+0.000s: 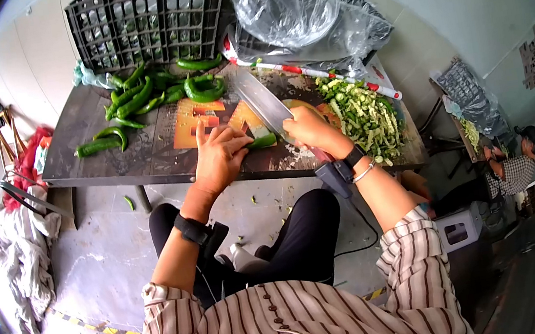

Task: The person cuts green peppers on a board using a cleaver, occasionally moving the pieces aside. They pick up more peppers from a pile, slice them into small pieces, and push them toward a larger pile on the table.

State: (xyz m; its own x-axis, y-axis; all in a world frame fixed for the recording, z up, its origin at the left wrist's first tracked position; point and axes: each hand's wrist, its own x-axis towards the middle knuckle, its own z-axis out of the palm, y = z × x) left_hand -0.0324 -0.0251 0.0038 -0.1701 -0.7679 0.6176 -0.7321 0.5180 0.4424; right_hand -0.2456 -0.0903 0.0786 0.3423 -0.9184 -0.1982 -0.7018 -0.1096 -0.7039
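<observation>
On the dark table (141,144), my left hand (219,154) presses its fingers on a short green pepper piece (262,141). My right hand (308,128) is closed round the handle of a large knife (263,101). The blade points up and to the left, its lower part just right of the pepper piece. Several whole green peppers (135,102) lie at the back left of the table. Chopped green pepper (367,119) is heaped to the right of my right hand.
A black plastic crate (148,23) stands behind the peppers, beside clear plastic sheeting (289,7). A red and white roll (330,75) runs along the table's back right. Another person (511,170) sits at the far right. Cloth (16,250) lies at the left.
</observation>
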